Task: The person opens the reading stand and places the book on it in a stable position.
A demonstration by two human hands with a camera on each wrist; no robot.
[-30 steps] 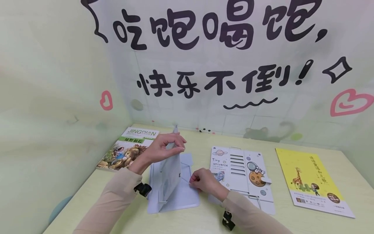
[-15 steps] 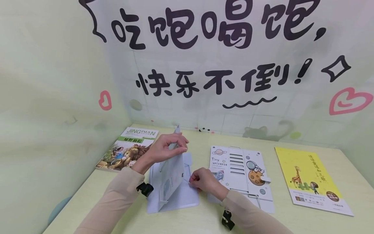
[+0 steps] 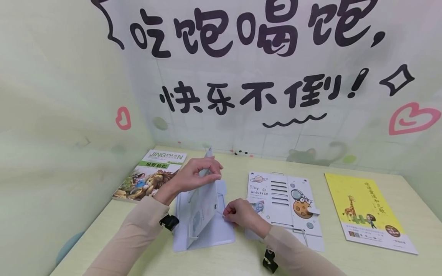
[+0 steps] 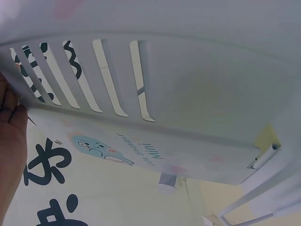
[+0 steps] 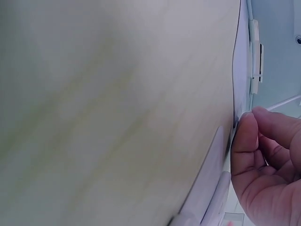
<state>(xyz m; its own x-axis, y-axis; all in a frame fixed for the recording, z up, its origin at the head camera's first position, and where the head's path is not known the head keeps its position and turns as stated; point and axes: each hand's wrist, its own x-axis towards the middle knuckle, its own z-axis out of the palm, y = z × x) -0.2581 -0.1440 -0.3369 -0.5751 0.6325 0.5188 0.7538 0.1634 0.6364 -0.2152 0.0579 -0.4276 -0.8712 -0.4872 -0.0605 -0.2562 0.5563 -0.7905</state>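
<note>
A white book stand [image 3: 205, 211] with a "Mini Cute Dinosaur" print stands partly unfolded, its panel raised steeply above a flat base [image 3: 217, 235]. My left hand [image 3: 198, 174] grips the panel's top edge, thumb toward the right. Slots cut through the slotted panel [image 4: 197, 84] show in the left wrist view. Low at the base's right edge, my right hand [image 3: 241, 214] pinches with thumb and forefinger. A thin wire leg [image 5: 284, 101] runs toward those fingertips; whether they hold the wire or the base edge, I cannot tell.
Right of my right hand lies a second, flat "Tiny universe" book stand [image 3: 281, 211], close by it. A yellow book [image 3: 366, 207] lies farther right. A picture book [image 3: 148, 178] is at the back left, beside the wall. A lettered backdrop [image 3: 214, 134] rises behind the table.
My left hand and the raised panel have shifted slightly to the right since a second ago. My right hand keeps its place at the base's edge.
</note>
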